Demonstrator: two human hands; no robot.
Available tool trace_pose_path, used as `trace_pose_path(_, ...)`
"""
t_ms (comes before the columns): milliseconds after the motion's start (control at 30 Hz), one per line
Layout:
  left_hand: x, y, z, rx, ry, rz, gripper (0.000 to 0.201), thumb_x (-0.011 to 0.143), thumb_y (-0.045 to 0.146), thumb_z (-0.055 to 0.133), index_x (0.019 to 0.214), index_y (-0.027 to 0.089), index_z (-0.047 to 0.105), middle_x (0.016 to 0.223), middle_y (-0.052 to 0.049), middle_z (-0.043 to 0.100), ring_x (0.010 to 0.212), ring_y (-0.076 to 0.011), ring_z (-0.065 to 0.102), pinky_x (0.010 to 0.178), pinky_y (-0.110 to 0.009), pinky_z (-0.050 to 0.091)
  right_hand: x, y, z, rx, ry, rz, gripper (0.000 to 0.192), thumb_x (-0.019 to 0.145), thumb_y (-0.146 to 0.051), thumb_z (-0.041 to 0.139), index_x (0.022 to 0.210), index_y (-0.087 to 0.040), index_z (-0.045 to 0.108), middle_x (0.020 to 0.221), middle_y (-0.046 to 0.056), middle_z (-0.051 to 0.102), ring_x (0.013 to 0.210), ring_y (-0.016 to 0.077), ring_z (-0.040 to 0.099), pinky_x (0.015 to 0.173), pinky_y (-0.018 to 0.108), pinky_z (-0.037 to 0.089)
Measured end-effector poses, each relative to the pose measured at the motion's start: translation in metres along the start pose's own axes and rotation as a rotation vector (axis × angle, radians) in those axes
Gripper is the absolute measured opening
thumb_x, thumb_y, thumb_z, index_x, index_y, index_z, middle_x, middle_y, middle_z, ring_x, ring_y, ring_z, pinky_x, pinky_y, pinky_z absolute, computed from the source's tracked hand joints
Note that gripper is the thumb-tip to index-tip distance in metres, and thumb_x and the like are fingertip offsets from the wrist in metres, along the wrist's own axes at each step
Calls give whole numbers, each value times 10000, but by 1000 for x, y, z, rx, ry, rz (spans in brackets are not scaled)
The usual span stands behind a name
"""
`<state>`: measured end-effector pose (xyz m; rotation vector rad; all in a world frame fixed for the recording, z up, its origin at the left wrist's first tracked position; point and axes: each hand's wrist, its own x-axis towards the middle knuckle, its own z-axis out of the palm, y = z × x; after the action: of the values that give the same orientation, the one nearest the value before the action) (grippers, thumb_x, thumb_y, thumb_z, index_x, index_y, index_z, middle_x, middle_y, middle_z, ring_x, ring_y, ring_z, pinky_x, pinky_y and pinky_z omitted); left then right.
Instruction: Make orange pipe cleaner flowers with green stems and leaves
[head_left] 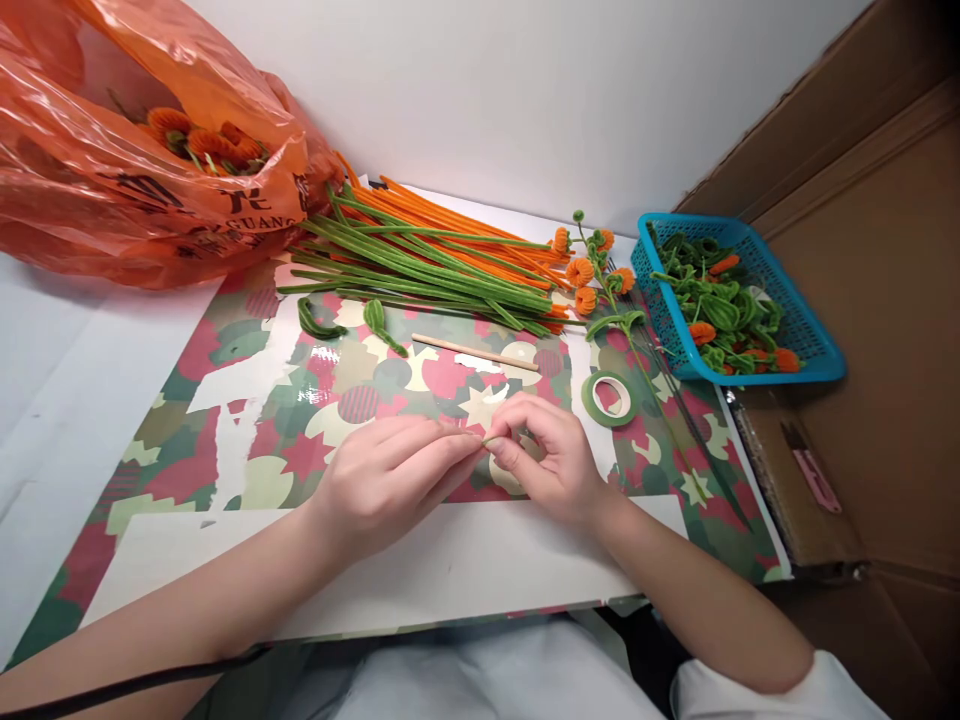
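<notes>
My left hand (390, 475) and my right hand (551, 455) meet over the patterned paper sheet (247, 420), fingertips pinching a thin green pipe cleaner (491, 438) between them; most of it is hidden by the fingers. Just beyond the hands lies a wooden stick (472, 352). A roll of green tape (609, 397) sits to the right of my right hand. Two bent green pipe-cleaner pieces (379, 322) lie farther back.
A bundle of green and orange pipe cleaners (435, 255) lies at the back. An orange plastic bag (142, 150) holds finished orange flowers. A stem with orange blossoms (596, 275) leans by a blue basket (810, 345) of parts. Cardboard box wall (885, 260) stands right.
</notes>
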<state>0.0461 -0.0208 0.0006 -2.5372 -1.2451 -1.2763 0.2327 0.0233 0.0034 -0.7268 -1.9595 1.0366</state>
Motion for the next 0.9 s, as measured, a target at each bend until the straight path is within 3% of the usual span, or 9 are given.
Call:
trace_pose_path(167,-1,1,2,113,-11,59,107,824,97,648,923,136,638,674,-25,698,568,-140,632,553,-249,488,-1,0,4,0,55,53,104,859,-146,578,764,-189,580,741,10,627,688,126,575,627,259,481)
trace_pose_path(300,3,2,3,92,-74,-24,67,871,101,570,915,136,606,723,-28,705,599,-137,634,555,-240,478,-3,2,4,-17,72,88,92,859,-158,597,773,-190,606,750,14,641,661,124,576,574,247,482)
trace_pose_path(400,6,2,1,-85,-168,-186,91,900,106,514,884,155,588,750,-7,697,620,-102,621,547,-189,462,-3,4,0,-65,39,55,75,874,-153,587,886,-193,650,819,32,669,693,131,603,596,257,500)
trace_pose_path(500,9,2,-3,-275,-285,-382,124,911,157,502,821,169,586,677,21,642,578,-83,572,506,-168,429,-1,7,-4,-97,-21,-54,177,886,-119,566,1014,-194,662,842,38,680,756,140,632,699,284,520)
trace_pose_path(733,16,1,-12,-879,-554,-879,244,925,342,513,759,171,567,649,20,588,530,-75,514,468,-166,434,1,13,-6,-52,-8,-219,112,875,-109,594,902,-189,667,788,33,668,744,140,627,719,307,512)
trace_pose_path(900,19,-5,-14,-1200,-663,-1034,246,895,359,581,742,165,580,646,2,651,589,-92,595,548,-180,476,1,11,-5,-11,-25,-241,134,884,-114,581,949,-195,666,824,34,671,779,139,630,745,307,512)
